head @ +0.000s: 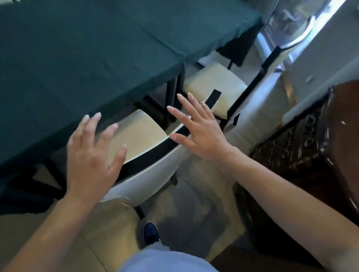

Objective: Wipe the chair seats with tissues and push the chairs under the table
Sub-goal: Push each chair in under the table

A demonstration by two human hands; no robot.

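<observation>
Both the left hand [91, 160] and right hand [197, 132] hover spread wide, holding nothing, over the near chair [147, 173]; an off-centre push could knock it against the table leg [170, 98].

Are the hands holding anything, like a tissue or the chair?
Nothing is held. The left hand and right hand are both open, fingers spread, above the chair back, with no grip on it.

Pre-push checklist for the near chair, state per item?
1. Left hand empty, fingers spread: ok.
2. Right hand empty, fingers spread: ok.
3. Grip on near chair backrest: not ok, neither hand holds it; contact cannot tell.
4. Near chair seat under the table: not ok, most of the seat shows.
5. Seat wiped: cannot tell; no tissue in view.
6. Far chair tucked: not ok, its seat still shows.
</observation>
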